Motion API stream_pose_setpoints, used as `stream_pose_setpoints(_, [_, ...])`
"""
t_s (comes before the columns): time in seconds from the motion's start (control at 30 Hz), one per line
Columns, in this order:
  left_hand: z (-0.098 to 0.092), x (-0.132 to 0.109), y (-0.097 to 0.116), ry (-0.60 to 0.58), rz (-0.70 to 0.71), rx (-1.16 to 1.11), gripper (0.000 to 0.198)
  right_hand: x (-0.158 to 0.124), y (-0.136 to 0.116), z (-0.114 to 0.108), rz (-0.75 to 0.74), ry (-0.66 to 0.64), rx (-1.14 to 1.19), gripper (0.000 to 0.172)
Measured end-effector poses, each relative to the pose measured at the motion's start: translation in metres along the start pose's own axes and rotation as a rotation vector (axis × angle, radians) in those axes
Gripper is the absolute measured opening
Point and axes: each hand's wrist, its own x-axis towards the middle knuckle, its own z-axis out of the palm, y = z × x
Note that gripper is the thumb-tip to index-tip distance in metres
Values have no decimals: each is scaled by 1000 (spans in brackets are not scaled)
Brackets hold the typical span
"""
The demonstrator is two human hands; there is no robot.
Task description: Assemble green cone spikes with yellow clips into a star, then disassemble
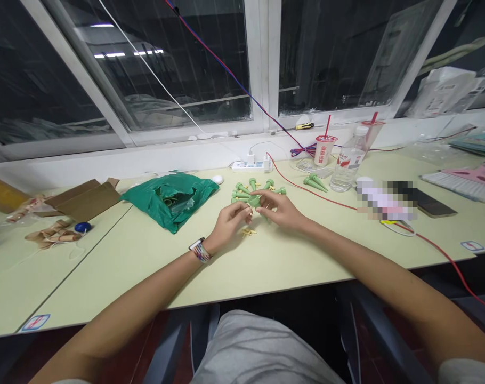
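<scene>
Both my hands meet over the middle of the table. My left hand (231, 223) is closed in a pinch at a tiny pale piece, too small to make out clearly. Thumb and forefinger of my right hand (281, 212) curve around a green plastic spike (254, 201), whose lower part is hidden by the hand. Just below the fingers lie a few small yellow plastic pieces (249, 232). Beyond my hands, several green spikes (240, 188) are fanned out on the tabletop. More green spikes (315, 182) rest in a small group to the right.
At left are a torn green plastic bag (172, 197), a cardboard box (85, 198) and wooden pieces (53, 234). A power strip (252, 166) sits by the wall. To the right stand a cup (324, 151) and a water bottle (348, 162); a red cable (322, 198) crosses the table.
</scene>
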Motion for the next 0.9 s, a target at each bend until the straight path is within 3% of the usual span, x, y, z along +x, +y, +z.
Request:
stream_pose_setpoints(0.07, [0,3,-1,-52,-197,-298,33,-1,5,-10,-150,68,-238,34])
stream_pose_setpoints(0.13, [-4,6,-3,-30,-261,-422,35,0,14,-24,-214,145,-388,36])
stream_pose_setpoints(0.27, [-14,9,-8,45,-129,-155,35,3,39,-63,-77,322,-544,46])
stream_pose_setpoints(0.33, [-16,8,-11,56,-47,75,32,3,49,-83,48,356,-706,34])
stream_pose_setpoints(0.43, [-18,7,-16,10,37,327,29,-1,58,-106,238,308,-994,19])
stream_pose_setpoints(0.63, [-17,6,-18,-142,101,528,26,-8,64,-125,554,167,-1206,25])
stream_pose_setpoints(0.9, [-14,4,-15,-204,148,634,20,-10,68,-128,662,131,-1242,27])
